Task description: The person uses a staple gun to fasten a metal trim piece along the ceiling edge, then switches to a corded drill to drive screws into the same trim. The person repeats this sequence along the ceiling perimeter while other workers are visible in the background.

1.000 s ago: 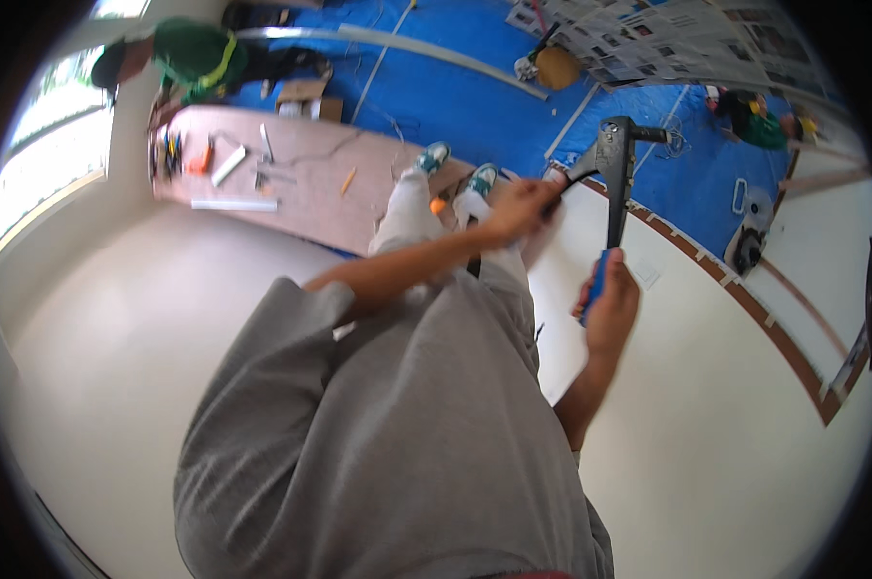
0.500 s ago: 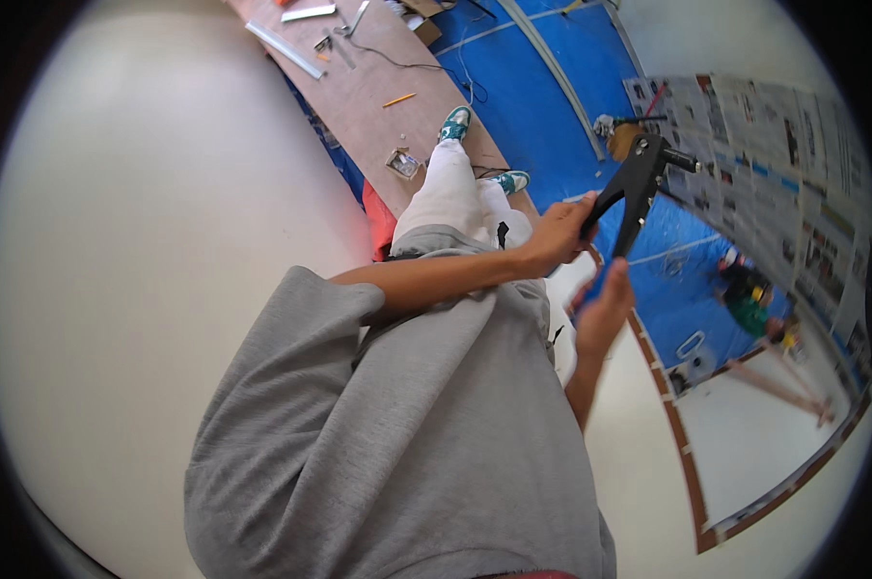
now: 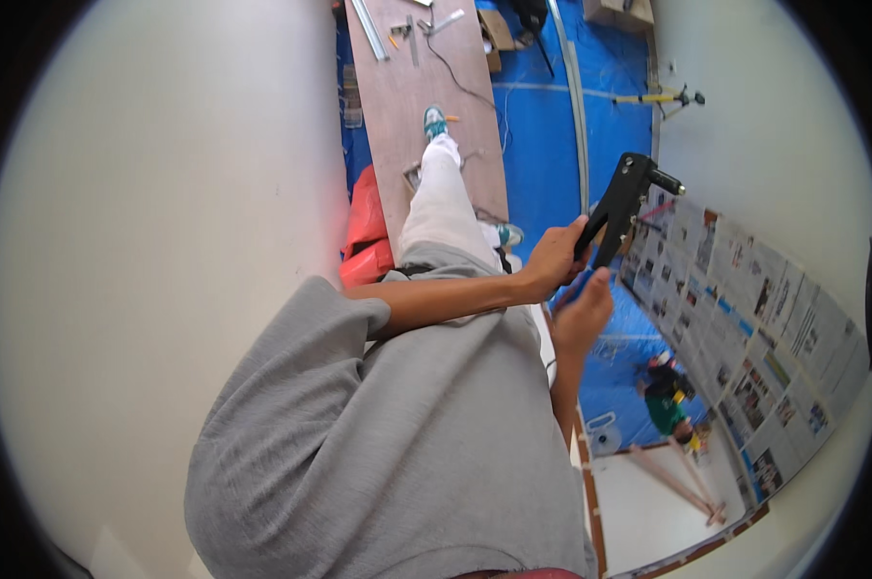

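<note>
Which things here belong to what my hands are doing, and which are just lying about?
In use:
hand riveter, black with blue on its grip
left hand and right hand, both gripping it

Apparently just lying about:
pencil and short metal strip on the wooden board
long metal strip on the blue sheeting

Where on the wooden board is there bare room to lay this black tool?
For the black tool, the wooden board looks bare left of the cable, between the long metal strip and the green-white shoe. Crowded: the far end, with metal pieces, and around the shoe, with an orange pencil.
</note>
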A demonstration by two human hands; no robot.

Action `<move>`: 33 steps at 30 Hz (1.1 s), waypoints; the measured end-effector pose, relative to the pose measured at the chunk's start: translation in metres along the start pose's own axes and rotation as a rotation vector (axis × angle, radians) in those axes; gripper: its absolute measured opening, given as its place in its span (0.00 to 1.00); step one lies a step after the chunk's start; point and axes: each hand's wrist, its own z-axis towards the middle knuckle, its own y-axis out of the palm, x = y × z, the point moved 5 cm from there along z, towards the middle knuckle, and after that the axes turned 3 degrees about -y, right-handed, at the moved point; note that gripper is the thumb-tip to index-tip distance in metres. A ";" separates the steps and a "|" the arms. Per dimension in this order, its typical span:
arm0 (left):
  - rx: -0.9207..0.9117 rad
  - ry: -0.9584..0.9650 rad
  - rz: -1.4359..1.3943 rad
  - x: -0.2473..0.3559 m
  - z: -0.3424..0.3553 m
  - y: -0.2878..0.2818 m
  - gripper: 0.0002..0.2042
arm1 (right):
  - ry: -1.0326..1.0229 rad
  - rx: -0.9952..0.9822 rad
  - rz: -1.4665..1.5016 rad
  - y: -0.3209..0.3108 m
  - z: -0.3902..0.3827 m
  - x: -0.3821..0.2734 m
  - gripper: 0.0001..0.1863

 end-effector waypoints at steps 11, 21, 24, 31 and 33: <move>0.035 0.057 -0.061 0.222 0.033 -0.125 0.29 | 0.191 -0.224 -0.033 0.148 0.084 -0.131 0.25; 0.415 0.219 -0.289 0.320 0.011 -0.252 0.29 | -0.061 -0.733 -0.211 0.312 0.142 -0.220 0.28; 0.379 0.399 -0.351 0.335 -0.005 -0.263 0.28 | -0.153 -0.904 -0.226 0.355 0.138 -0.240 0.28; 0.249 0.564 -0.366 0.344 -0.080 -0.318 0.38 | -0.137 -1.412 -0.358 0.387 0.155 -0.320 0.27; 0.320 0.646 -0.490 0.354 -0.085 -0.334 0.38 | -0.231 -1.499 -0.506 0.418 0.162 -0.338 0.30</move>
